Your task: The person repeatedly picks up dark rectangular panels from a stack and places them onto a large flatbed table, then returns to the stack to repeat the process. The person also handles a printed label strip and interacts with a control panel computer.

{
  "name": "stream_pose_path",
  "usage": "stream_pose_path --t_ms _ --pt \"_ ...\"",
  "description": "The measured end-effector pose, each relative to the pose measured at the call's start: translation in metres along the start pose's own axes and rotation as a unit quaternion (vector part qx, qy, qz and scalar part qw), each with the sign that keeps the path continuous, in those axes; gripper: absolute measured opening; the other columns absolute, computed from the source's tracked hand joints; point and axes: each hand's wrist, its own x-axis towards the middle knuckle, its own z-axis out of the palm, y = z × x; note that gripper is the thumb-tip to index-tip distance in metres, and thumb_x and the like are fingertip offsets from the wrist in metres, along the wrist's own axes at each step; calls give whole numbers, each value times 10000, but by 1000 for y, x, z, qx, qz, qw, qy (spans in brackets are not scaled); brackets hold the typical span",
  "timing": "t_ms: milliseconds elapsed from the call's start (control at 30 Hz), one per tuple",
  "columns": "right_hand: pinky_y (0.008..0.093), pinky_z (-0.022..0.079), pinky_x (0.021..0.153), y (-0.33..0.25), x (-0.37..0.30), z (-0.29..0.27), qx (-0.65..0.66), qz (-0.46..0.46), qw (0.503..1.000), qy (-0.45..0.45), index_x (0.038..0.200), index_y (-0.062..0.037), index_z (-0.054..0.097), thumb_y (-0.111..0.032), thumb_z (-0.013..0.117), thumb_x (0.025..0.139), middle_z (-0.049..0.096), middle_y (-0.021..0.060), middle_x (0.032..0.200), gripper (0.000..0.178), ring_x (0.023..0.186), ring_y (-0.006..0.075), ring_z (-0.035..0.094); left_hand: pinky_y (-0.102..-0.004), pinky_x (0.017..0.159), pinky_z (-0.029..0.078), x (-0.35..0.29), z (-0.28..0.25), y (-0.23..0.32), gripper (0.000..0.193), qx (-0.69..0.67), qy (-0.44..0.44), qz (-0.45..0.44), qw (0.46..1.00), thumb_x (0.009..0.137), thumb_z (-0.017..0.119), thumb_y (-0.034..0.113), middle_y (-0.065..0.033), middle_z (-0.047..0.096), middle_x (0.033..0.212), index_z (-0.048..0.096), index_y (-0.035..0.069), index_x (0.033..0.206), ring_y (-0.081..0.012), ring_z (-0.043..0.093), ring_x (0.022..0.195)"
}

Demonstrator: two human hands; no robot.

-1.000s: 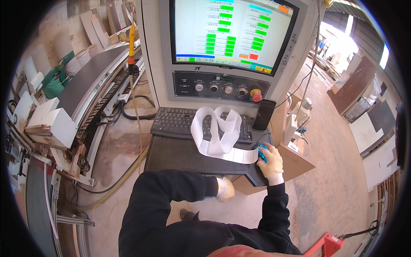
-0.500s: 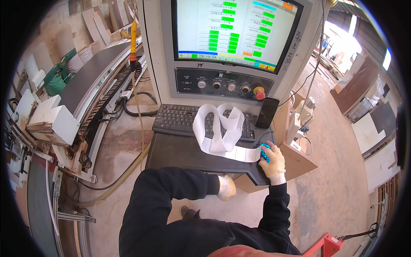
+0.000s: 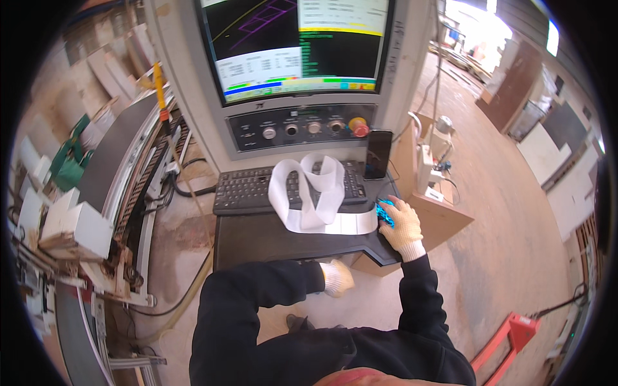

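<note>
Now the view looks down on a person in a dark long-sleeved top and pale knit work gloves, standing at a machine's control console. The right hand point(image 3: 401, 225) lies flat and closed over a blue-lit computer mouse point(image 3: 385, 213) at the right end of the black console shelf point(image 3: 257, 238), fingers curved around it. The left hand point(image 3: 337, 278) hangs below the shelf's front edge, loosely curled and holding nothing. A looped strip of white label tape point(image 3: 315, 193) lies across the black keyboard point(image 3: 248, 188) and trails onto the shelf, touching neither hand. A dark phone point(image 3: 378, 154) stands propped just right of the keyboard, below a row of round knobs and a red stop button point(image 3: 360, 130). Compared with half a second ago, the monitor point(image 3: 293, 45) has changed: rows of green bars have given way to a dark drawing pane with purple and yellow lines, beside text panels. Both hands sit where they were, so the screen likely switched through the mouse. A grey conveyor point(image 3: 109, 161) runs along the left.
</note>
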Motion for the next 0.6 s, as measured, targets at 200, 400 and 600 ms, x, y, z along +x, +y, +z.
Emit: stream_pose_path --t_ms 200,400,600 --pt "471 475 979 3 -2 1 -13 -4 1000 -15 1249 -185 683 -194 756 745 585 98 1381 510 1192 336 579 -556 749 565 1 -12 4 301 2 -114 -35 993 840 619 279 -192 727 946 691 59 1032 -399 722 908" --pt "468 483 988 4 -1 2 -9 8 1000 -12 1234 -188 692 -183 763 756 585 102 1385 483 1194 343 583 -558 749 564 1 -17 6 318 1 -132 -41 990 863 620 290 -186 728 970 683 73 1087 -399 723 911" --pt "465 475 991 4 -1 2 -5 7 1000 -6 1228 -187 694 -189 756 769 587 94 1376 463 1194 333 579 -554 752 567 -1 -21 8 318 4 -129 -45 991 863 630 300 -182 729 970 686 81 1088 -397 724 911"
